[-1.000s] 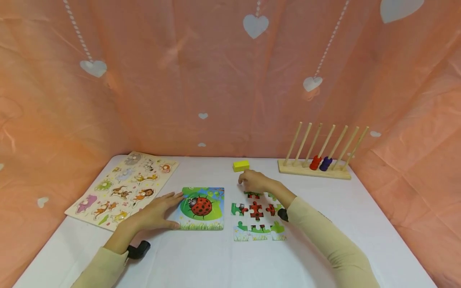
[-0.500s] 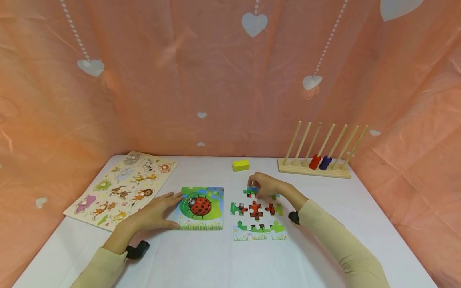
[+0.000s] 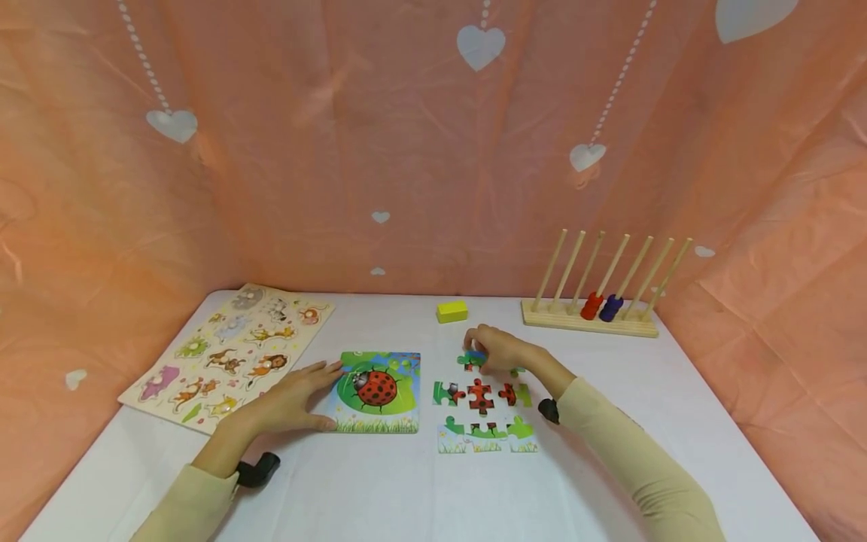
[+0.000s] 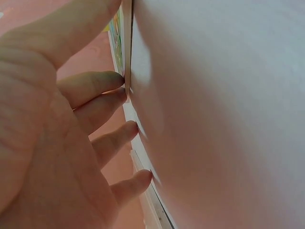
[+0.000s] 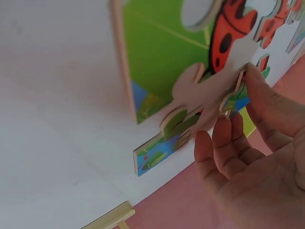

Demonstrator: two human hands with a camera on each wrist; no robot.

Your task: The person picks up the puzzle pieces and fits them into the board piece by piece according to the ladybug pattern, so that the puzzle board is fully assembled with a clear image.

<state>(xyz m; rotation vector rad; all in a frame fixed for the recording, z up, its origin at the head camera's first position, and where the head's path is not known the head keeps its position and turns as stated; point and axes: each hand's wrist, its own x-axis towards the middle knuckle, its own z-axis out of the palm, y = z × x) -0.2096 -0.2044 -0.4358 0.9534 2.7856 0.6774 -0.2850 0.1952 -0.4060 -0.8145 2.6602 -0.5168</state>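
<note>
In the head view my left hand [image 3: 298, 399] touches the left edge of a square ladybug picture board [image 3: 377, 391] with its thumb and fingertips. The left wrist view shows those fingers extended against the board's thin edge [image 4: 127, 47]. My right hand [image 3: 497, 350] is at the far row of spread ladybug jigsaw pieces. Thumb and fingers pinch a blue-green jigsaw piece [image 5: 233, 102], and the hand hides part of that row. Nearer to me lie a red, black-spotted middle piece [image 3: 481, 397] and a row of grass-printed pieces [image 3: 486, 438].
An animal peg puzzle board [image 3: 230, 350] lies at the left. A yellow block [image 3: 451, 312] sits beyond the jigsaw pieces. At the back right stands a wooden peg rack [image 3: 589, 320] with red beads [image 3: 592, 306] and blue beads [image 3: 612, 308].
The right hand has drawn away from the yellow block, slightly rightward, and now pinches a piece in the far row. The left hand stays at the picture board.
</note>
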